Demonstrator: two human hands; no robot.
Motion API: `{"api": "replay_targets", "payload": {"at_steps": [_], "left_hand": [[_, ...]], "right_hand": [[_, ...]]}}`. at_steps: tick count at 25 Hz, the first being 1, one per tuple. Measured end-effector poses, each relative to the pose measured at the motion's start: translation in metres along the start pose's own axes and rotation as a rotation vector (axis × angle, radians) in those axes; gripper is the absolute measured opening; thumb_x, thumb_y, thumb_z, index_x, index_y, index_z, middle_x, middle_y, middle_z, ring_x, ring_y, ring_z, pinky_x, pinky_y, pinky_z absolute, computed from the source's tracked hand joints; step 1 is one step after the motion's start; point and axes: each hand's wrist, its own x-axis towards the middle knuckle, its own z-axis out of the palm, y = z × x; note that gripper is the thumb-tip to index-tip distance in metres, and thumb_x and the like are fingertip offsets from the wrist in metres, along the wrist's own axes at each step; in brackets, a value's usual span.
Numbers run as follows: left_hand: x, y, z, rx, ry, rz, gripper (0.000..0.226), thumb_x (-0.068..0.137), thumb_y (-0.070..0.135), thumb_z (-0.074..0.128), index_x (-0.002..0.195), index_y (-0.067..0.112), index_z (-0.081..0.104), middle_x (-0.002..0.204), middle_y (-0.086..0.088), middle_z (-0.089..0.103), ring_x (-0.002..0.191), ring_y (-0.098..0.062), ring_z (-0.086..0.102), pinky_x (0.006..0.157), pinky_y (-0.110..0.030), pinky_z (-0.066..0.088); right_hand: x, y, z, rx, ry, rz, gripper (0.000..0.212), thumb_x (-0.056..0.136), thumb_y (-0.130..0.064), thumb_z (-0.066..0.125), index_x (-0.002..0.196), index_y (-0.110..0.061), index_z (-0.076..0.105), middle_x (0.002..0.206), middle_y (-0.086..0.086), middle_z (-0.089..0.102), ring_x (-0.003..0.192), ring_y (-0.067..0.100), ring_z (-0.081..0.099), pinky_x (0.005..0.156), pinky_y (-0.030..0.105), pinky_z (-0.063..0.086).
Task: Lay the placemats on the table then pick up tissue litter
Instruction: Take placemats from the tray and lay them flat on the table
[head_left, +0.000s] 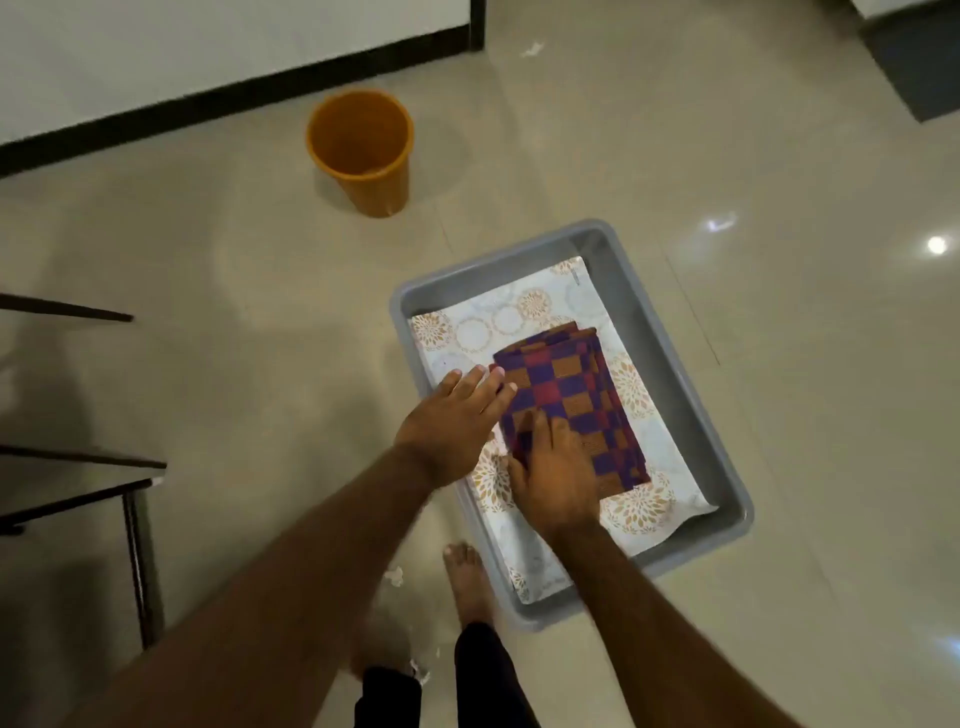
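Observation:
A grey plastic tray (680, 374) sits on the floor and holds a white floral sheet (498, 317). On that sheet lies a folded stack of purple, red and orange checked placemats (576, 395). My left hand (452, 421) rests flat at the stack's left edge, fingers spread. My right hand (550, 473) presses on the stack's near corner, with the thumb at its edge. Small white tissue scraps lie on the floor: one by my foot (395, 576), one near my legs (418, 670), one far off by the wall (532, 50).
An orange bucket (361, 150) stands on the tiled floor behind the tray. A dark table (78, 483) with a metal leg is at the left. My bare foot (467, 582) stands just left of the tray. A dark mat (919, 67) lies at the top right.

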Motion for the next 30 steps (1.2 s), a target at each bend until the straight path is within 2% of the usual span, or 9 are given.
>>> {"api": "replay_targets", "payload": {"at_steps": [2, 10, 15, 20, 24, 26, 28, 30], "left_hand": [[0.019, 0.003, 0.010, 0.025, -0.054, 0.059, 0.072, 0.104, 0.020, 0.049, 0.165, 0.019, 0.012, 0.172, -0.013, 0.011, 0.158, -0.035, 0.010, 0.127, -0.049, 0.010], [0.056, 0.002, 0.030, 0.145, -0.093, 0.154, 0.061, 0.107, 0.033, 0.047, 0.163, 0.027, 0.020, 0.172, -0.011, 0.011, 0.158, -0.037, 0.007, 0.126, -0.056, 0.007], [0.062, 0.002, 0.031, 0.150, -0.103, 0.166, 0.059, 0.106, 0.037, 0.048, 0.161, 0.026, 0.028, 0.171, -0.012, 0.017, 0.157, -0.038, 0.009, 0.126, -0.058, 0.009], [0.066, 0.005, 0.028, 0.169, -0.060, 0.228, 0.048, 0.104, 0.038, 0.053, 0.147, 0.017, 0.053, 0.163, -0.016, 0.036, 0.154, -0.042, 0.023, 0.123, -0.061, 0.020], [0.054, -0.001, 0.013, 0.131, 0.080, 0.310, 0.034, 0.101, 0.028, 0.057, 0.129, 0.012, 0.067, 0.149, -0.017, 0.055, 0.144, -0.043, 0.042, 0.118, -0.064, 0.029], [0.038, -0.008, -0.009, 0.106, 0.216, 0.320, 0.034, 0.099, 0.016, 0.046, 0.123, 0.012, 0.069, 0.135, -0.016, 0.065, 0.134, -0.042, 0.053, 0.114, -0.064, 0.035], [0.018, -0.020, -0.039, 0.063, 0.331, 0.252, 0.033, 0.094, 0.012, 0.043, 0.113, 0.014, 0.070, 0.111, -0.013, 0.072, 0.116, -0.038, 0.064, 0.111, -0.060, 0.039], [-0.007, -0.038, -0.075, 0.030, 0.373, 0.112, 0.018, 0.094, 0.016, 0.053, 0.104, 0.018, 0.067, 0.090, -0.008, 0.071, 0.096, -0.033, 0.067, 0.110, -0.054, 0.040]], "right_hand": [[-0.005, 0.002, 0.018, 0.034, -0.032, 0.083, 0.070, 0.092, -0.053, 0.054, 0.145, -0.010, 0.035, 0.128, 0.011, 0.051, 0.110, 0.025, 0.053, 0.092, 0.038, 0.050], [-0.008, 0.002, 0.042, 0.084, -0.078, 0.210, 0.071, 0.089, -0.032, 0.065, 0.148, -0.012, 0.033, 0.133, 0.011, 0.051, 0.115, 0.028, 0.052, 0.101, 0.042, 0.049], [-0.014, 0.006, 0.045, 0.067, -0.067, 0.208, 0.069, 0.091, -0.034, 0.063, 0.150, -0.015, 0.032, 0.135, 0.009, 0.050, 0.118, 0.025, 0.051, 0.104, 0.040, 0.047], [-0.021, 0.004, 0.047, -0.029, 0.001, 0.205, 0.068, 0.091, -0.046, 0.058, 0.148, -0.016, 0.035, 0.130, 0.009, 0.055, 0.112, 0.027, 0.056, 0.094, 0.042, 0.052], [-0.025, 0.004, 0.030, -0.093, 0.027, 0.247, 0.073, 0.083, -0.036, 0.071, 0.145, -0.014, 0.040, 0.127, 0.011, 0.060, 0.112, 0.031, 0.058, 0.096, 0.048, 0.049], [-0.027, -0.002, 0.003, -0.092, 0.077, 0.231, 0.072, 0.077, -0.026, 0.075, 0.141, -0.013, 0.045, 0.120, 0.012, 0.064, 0.105, 0.033, 0.062, 0.089, 0.049, 0.052], [-0.024, -0.008, -0.028, -0.049, 0.161, 0.174, 0.062, 0.077, -0.017, 0.071, 0.135, -0.012, 0.051, 0.107, 0.011, 0.067, 0.094, 0.032, 0.064, 0.079, 0.045, 0.052], [-0.019, -0.018, -0.063, 0.042, 0.268, 0.059, 0.051, 0.078, -0.010, 0.064, 0.129, -0.011, 0.057, 0.095, 0.009, 0.068, 0.084, 0.030, 0.064, 0.074, 0.041, 0.052]]}}
